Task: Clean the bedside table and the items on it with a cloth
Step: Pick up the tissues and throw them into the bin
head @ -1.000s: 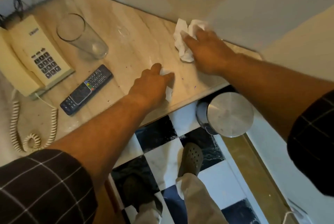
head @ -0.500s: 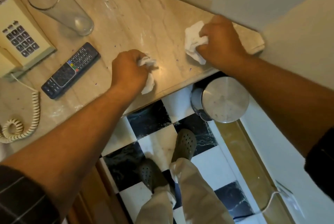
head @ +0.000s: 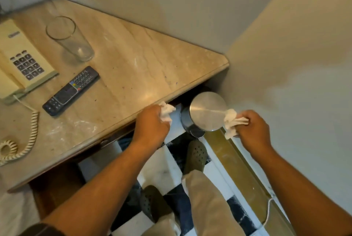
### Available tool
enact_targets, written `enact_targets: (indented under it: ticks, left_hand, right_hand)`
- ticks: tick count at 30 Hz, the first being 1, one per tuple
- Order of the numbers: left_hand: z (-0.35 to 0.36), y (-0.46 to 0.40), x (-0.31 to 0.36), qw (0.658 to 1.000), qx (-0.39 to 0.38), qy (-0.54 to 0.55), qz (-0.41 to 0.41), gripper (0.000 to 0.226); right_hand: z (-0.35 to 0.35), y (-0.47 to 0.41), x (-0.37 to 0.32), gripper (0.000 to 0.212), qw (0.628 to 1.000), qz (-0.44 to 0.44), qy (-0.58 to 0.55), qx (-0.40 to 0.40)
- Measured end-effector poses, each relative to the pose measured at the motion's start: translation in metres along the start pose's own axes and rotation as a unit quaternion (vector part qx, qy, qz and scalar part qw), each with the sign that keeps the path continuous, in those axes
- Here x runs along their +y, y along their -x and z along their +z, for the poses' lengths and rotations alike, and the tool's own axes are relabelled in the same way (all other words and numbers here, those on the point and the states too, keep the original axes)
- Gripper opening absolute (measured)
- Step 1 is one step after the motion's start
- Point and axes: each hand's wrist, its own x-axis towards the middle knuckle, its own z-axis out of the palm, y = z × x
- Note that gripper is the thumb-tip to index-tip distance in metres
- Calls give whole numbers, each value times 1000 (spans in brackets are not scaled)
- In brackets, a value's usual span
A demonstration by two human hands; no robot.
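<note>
Both hands have come off the counter (head: 144,68) since the frame 0.5 s ago, where each pressed its wad of white cloth onto the marble top. The left hand (head: 152,127) now sits at the counter's front edge, its fingers curled around a crumpled cloth (head: 167,112) that pokes out past the knuckles and just touches or overhangs the lip; which of the 2 cannot be told. The right hand (head: 253,131) has drawn well clear of the counter and hangs over the floor near the wall, its fingers pinching a second cloth (head: 231,121) that dangles in front of the bin's rim.

The view has also pulled back, so more of the counter shows than before. The drinking glass (head: 70,39) stands upright toward the back left and looks empty. Just left of it is the cream telephone (head: 22,58), its coiled cord (head: 24,136) trailing along the counter's left side. The black remote control (head: 71,90) lies flat between the telephone and the bare middle of the counter, apart from the glass. Dark specks and pale smears mark the marble.

Below the counter's right corner stands a round metal bin (head: 207,111) with its lid shut, so its contents cannot be seen. The checkered floor (head: 163,167) shows 2 shoes (head: 196,153) on it.
</note>
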Motion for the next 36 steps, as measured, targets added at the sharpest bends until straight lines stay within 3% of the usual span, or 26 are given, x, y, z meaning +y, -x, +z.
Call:
enact_targets:
  ticks: [2, 4, 6, 13, 18, 23, 30, 36]
  left_hand:
    - [11, 2, 0, 1000, -14, -16, 15, 17]
    - [18, 1, -4, 999, -33, -26, 25, 9]
    - [23, 1, -7, 998, -37, -44, 22, 22]
    - [43, -9, 3, 998, -38, -36, 30, 31]
    - [68, -17, 25, 998, -42, -21, 28, 35]
    - [97, -26, 31, 998, -58, -33, 16, 29]
    - [111, -32, 10, 995, -56, -43, -68, 21]
    - [153, -54, 9, 987, -98, -9, -127, 32]
  right_hand:
    - [3, 3, 10, 13, 1000, 1, 15, 6]
    - [5, 4, 16, 14, 1000, 9, -3, 18]
    - [5, 3, 21, 15, 1000, 17, -6, 22]
    - [-8, -13, 17, 42, 999, 20, -30, -1]
    - [-14, -24, 19, 16, 1000, 14, -2, -12]
    - [-6, -32, 29, 25, 998, 23, -59, 19]
    - [6, -35, 60, 21, 991, 107, -64, 41]
    - [44, -59, 79, 23, 989, 137, -59, 1]
